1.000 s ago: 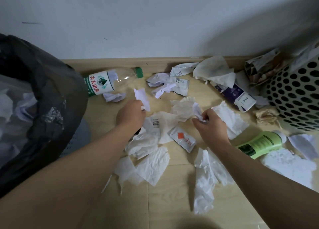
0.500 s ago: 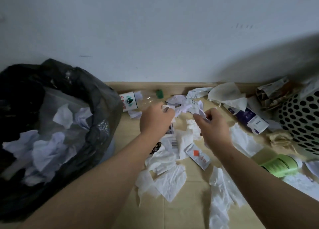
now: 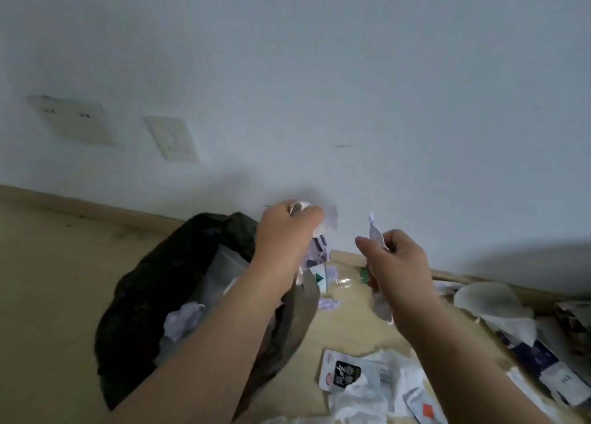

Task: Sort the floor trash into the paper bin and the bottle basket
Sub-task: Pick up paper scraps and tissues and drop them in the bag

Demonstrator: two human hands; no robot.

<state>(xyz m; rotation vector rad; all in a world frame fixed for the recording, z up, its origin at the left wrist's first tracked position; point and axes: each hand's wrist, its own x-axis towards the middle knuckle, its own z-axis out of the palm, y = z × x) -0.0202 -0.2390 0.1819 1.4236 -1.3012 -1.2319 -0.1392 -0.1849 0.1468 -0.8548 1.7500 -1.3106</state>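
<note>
Wooden floor (image 3: 48,263): left hand (image 3: 287,231) grips paper (image 3: 319,252) near bin (image 3: 150,283) (right hand (image 3: 396,260) holds scrap (image 3: 374,231)).

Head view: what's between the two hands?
Only the clear bottle, lying beyond them, shows between the left hand and right hand in the head view; each hand grips paper scraps.

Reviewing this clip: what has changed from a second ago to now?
Both hands rose from the floor litter and swung left. The left hand now holds its paper scraps up at the black-lined bin, and the right hand follows with a white scrap. Neither grip has let go. The water bottle stays lying by the skirting board.
</note>
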